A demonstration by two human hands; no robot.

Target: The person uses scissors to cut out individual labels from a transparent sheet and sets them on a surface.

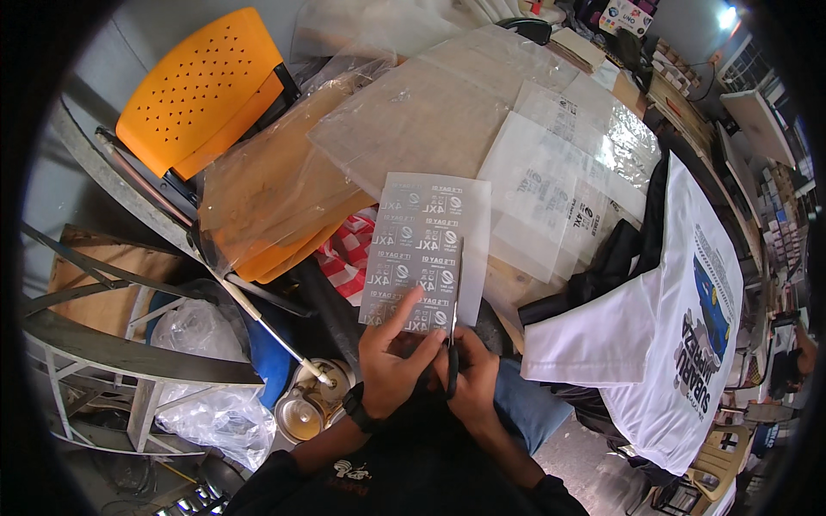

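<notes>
My left hand (392, 361) holds the lower edge of a translucent transfer film sheet (413, 245) printed with rows of mirrored size labels. Its index finger and thumb lie over the print. In my right hand (476, 371) is a pair of scissors (453, 361) with black handles, the blades pointing up along the sheet's right-hand column of labels. A plain strip of film extends to the right of the blades. Whether the blades are parted cannot be told. Behind the sheet, more printed films (535, 187) lie over large clear plastic sheets (426, 109).
A white printed T-shirt (684, 309) hangs over something black at the right. An orange chair back (200, 90) stands at upper left. Metal frames (142, 348), plastic bags (213, 413) and a round tub (303, 416) are at lower left. A red checked cloth (348, 258) shows behind the sheet.
</notes>
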